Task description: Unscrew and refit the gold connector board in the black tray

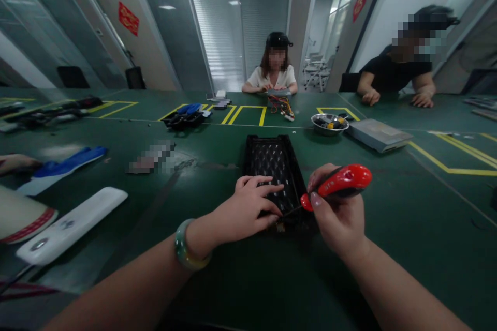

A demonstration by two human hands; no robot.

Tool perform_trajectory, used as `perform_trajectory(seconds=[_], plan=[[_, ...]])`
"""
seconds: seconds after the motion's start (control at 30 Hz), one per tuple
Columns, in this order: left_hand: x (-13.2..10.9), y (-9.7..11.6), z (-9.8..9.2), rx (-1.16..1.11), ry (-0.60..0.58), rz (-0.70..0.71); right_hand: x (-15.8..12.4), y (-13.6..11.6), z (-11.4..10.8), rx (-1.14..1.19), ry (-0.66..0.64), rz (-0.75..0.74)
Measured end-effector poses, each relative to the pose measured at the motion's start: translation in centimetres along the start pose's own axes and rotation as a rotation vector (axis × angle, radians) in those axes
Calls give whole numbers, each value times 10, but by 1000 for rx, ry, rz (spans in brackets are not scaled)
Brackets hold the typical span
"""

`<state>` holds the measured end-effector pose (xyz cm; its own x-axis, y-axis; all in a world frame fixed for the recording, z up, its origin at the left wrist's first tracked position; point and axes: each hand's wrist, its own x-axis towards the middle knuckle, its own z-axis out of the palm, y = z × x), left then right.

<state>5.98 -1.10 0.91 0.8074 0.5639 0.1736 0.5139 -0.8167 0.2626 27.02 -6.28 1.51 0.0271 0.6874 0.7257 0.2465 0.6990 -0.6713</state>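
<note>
Your right hand (337, 220) is clenched around a red screwdriver (345, 181), whose glossy, bulbous plastic handle has a black section on its underside. The screwdriver lies almost level, with its long axis running from the handle at upper right to the thin metal shaft (292, 210) at lower left. The shaft points at your left hand (248, 206), and its tip disappears under those fingers at the near end of the black plastic tray (272, 158).

That tray sits at 12 o'clock, just ahead of your hands on the green table mat (217, 274). It is a long, ribbed rectangle, with its long axis pointing away from you. Your left hand lies spread on it, pressing rather than grasping, with a smooth green-and-yellow bangle (185, 245) on the wrist.

A steel bowl of small parts (329, 124) stands at 1 o'clock, and a flat grey case (378, 135) lies beside it. A white plastic bar (70, 225) lies at 9 o'clock, and a blue glove (73, 161) at 10.
</note>
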Motion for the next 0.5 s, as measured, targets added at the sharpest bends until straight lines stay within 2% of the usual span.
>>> perform_trajectory(seconds=[0.13, 0.2, 0.3, 0.43, 0.5], plan=[[-5, 2, 0, -30, 56, 13, -4, -6, 4, -51, -56, 79], [-7, 2, 0, -35, 82, 27, -8, -5, 7, -84, -4, 120], [-9, 0, 1, -41, 101, 50, -15, -3, 10, -94, 12, 129], [-11, -2, 2, -46, 133, 68, -18, -4, 11, -6, -70, 126], [-12, -2, 2, -49, 144, 78, -16, -3, 11, -4, -59, 122]])
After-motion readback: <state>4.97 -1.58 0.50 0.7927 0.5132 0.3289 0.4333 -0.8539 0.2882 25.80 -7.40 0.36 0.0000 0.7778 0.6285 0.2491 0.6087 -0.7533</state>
